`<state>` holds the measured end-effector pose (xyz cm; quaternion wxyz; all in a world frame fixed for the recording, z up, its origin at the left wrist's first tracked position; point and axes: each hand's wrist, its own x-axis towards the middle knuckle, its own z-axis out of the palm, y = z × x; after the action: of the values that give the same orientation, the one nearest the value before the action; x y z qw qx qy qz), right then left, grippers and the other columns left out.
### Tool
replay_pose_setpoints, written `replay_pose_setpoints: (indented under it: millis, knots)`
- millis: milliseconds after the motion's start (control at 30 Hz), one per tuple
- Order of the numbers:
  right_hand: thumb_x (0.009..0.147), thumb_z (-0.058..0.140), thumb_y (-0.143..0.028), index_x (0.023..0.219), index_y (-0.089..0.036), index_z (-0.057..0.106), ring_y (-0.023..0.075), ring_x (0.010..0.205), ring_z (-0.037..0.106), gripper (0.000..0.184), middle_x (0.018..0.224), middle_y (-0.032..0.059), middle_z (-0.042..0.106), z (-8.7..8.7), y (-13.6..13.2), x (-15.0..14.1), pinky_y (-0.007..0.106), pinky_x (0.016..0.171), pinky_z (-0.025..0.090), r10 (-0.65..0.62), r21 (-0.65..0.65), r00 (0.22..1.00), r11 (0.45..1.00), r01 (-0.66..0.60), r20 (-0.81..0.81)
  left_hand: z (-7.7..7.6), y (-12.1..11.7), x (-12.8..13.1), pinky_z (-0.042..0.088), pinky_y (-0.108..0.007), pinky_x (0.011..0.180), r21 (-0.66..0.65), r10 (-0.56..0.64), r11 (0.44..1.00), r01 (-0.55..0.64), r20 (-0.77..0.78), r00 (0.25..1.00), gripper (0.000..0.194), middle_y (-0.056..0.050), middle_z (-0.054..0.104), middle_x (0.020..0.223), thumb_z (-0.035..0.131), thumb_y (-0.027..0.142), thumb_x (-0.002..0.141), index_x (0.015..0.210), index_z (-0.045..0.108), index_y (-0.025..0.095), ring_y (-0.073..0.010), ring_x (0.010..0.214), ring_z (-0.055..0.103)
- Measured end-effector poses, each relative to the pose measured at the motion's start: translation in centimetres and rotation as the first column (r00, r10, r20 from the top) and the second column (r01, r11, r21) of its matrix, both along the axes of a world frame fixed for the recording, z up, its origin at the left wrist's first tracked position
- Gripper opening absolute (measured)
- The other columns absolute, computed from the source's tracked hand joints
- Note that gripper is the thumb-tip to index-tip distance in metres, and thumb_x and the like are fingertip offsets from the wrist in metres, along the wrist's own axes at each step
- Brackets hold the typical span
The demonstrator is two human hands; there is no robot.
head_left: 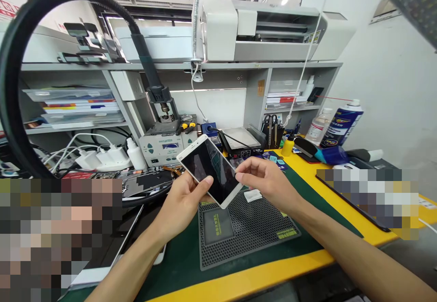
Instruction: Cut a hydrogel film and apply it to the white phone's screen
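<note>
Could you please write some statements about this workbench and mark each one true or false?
1. The left hand and the right hand both hold a white smartphone. True.
2. The phone's screen is lit and shows a picture. False: the screen is dark, with only reflections on it.
3. A black perforated mat lies below the phone, on a green desk mat. True.
4. The scissors lie on the black mat. False: the scissors stand in a holder at the back of the bench.
5. A blue-and-white spray can stands towards the right of the bench. True.
</note>
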<state>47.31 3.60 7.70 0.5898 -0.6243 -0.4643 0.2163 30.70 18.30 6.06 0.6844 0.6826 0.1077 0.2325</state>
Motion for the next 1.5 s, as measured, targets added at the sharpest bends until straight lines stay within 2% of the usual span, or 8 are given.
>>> replay_pose_setpoints:
  millis: [267, 433, 567, 767, 833, 967, 1167, 1500]
  knots:
    - [0.086, 0.073, -0.034, 0.093, -0.018, 0.076, 0.0133, 0.062, 0.054, 0.018, 0.075, 0.0007, 0.066, 0.3, -0.1, 0.0, 0.028, 0.058, 0.044, 0.003, 0.019, 1.0, 1.0, -0.003, 0.029, -0.1, 0.0, -0.1, 0.063, -0.038, 0.074, 0.127, 0.018, 0.992, -0.01, -0.061, 0.998, 0.036, -0.011, 0.074, 0.11, 0.069, 0.047, 0.094, 0.113, 0.065, 0.017, -0.026, 0.087, 0.071]
    - [0.085, 0.076, -0.036, 0.092, -0.018, 0.079, 0.0154, 0.065, 0.057, 0.02, 0.075, 0.0026, 0.07, 0.2, -0.1, -0.1, 0.03, 0.06, 0.046, -0.023, 0.059, 0.999, 0.998, 0.021, 0.038, 0.1, -0.1, -0.2, 0.062, -0.036, 0.072, 0.133, -0.019, 0.991, 0.028, -0.068, 0.997, 0.039, -0.012, 0.074, 0.119, 0.07, 0.047, 0.093, 0.121, 0.069, 0.019, -0.0275, 0.088, 0.072]
    - [0.083, 0.08, -0.039, 0.088, -0.018, 0.079, 0.0147, 0.064, 0.057, 0.021, 0.073, 0.0017, 0.069, 0.1, 0.0, -0.1, 0.029, 0.061, 0.046, -0.046, 0.045, 0.999, 0.998, 0.045, 0.016, 0.2, -0.4, -0.3, 0.063, -0.037, 0.072, 0.127, -0.048, 0.99, 0.058, -0.079, 0.996, 0.039, -0.01, 0.074, 0.115, 0.07, 0.043, 0.093, 0.125, 0.068, 0.021, -0.0258, 0.085, 0.072]
    - [0.074, 0.088, -0.042, 0.077, -0.017, 0.077, 0.0122, 0.058, 0.055, 0.028, 0.068, 0.0004, 0.067, 0.0, 0.4, -0.1, 0.028, 0.058, 0.045, -0.003, 0.012, 0.979, 1.0, 0.006, -0.202, 0.2, -0.5, -0.1, 0.058, -0.028, 0.069, -0.086, -0.084, 0.993, 0.08, -0.049, 0.995, 0.022, -0.003, 0.071, 0.088, 0.073, 0.039, 0.093, 0.102, 0.071, 0.019, -0.018, 0.077, 0.068]
    - [0.07, 0.091, -0.043, 0.075, -0.016, 0.077, 0.0119, 0.056, 0.055, 0.031, 0.064, -0.0001, 0.066, 0.1, 0.5, -0.1, 0.028, 0.057, 0.046, 0.02, 0.001, 0.961, 1.0, -0.02, -0.277, 0.1, -0.4, 0.0, 0.056, -0.028, 0.071, -0.157, -0.073, 0.985, 0.066, -0.043, 0.996, 0.022, -0.004, 0.074, 0.093, 0.073, 0.039, 0.093, 0.103, 0.071, 0.019, -0.0195, 0.083, 0.069]
    - [0.065, 0.093, -0.042, 0.071, -0.015, 0.076, 0.0108, 0.055, 0.05, 0.033, 0.059, -0.002, 0.059, 0.3, 0.5, -0.3, 0.026, 0.053, 0.043, 0.018, -0.008, 0.933, 1.0, -0.023, -0.36, -0.1, -0.6, 0.2, 0.055, -0.034, 0.084, -0.3, -0.089, 0.951, 0.071, -0.045, 0.995, 0.034, -0.01, 0.076, 0.119, 0.072, 0.037, 0.094, 0.124, 0.069, 0.021, -0.0251, 0.102, 0.071]
    - [0.066, 0.092, -0.042, 0.069, -0.016, 0.075, 0.0117, 0.055, 0.049, 0.031, 0.06, -0.0011, 0.06, 0.0, 0.6, -0.6, 0.027, 0.054, 0.042, 0.0, -0.006, 0.942, 1.0, -0.001, -0.337, -0.3, -1.0, 0.6, 0.056, -0.039, 0.092, -0.466, -0.081, 0.881, 0.079, 0.015, 0.997, 0.034, -0.012, 0.077, 0.121, 0.075, 0.029, 0.092, 0.124, 0.071, 0.018, -0.027, 0.103, 0.074]
    - [0.069, 0.091, -0.042, 0.073, -0.016, 0.077, 0.0126, 0.056, 0.051, 0.03, 0.059, -0.0014, 0.059, 0.0, 0.6, -0.9, 0.028, 0.056, 0.042, -0.007, 0.003, 0.955, 1.0, 0.008, -0.297, 0.3, -1.0, 0.5, 0.06, -0.041, 0.093, -0.525, -0.078, 0.848, 0.076, 0.017, 0.997, 0.032, -0.014, 0.076, 0.125, 0.069, 0.022, 0.094, 0.125, 0.071, 0.016, -0.0287, 0.108, 0.074]
